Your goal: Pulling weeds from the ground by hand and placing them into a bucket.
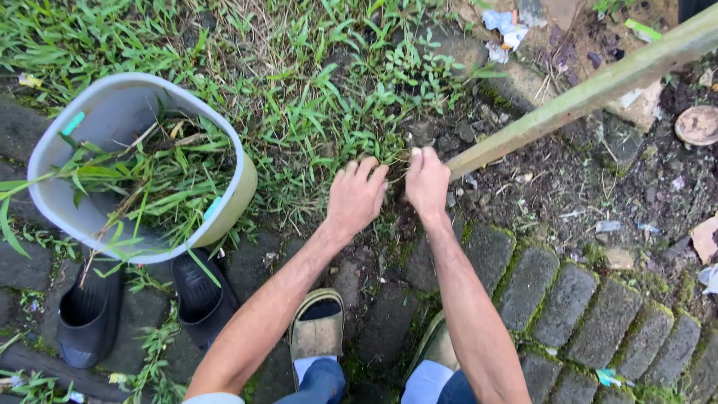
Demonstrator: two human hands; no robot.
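I'm crouching over mossy paving stones point(527, 288) edging a grass patch point(321, 90). My left hand point(357, 196) and right hand point(426, 182) are closing fingers around weeds point(394, 161) beside a wooden pole point(591, 93); gripping low, near the roots, seems best. Bucket point(232, 161) is sitting left.

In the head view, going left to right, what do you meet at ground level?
Black slippers → pale bucket of pulled grass → left hand on the weeds → right hand beside it → slanted wooden pole → round lid at the far right.
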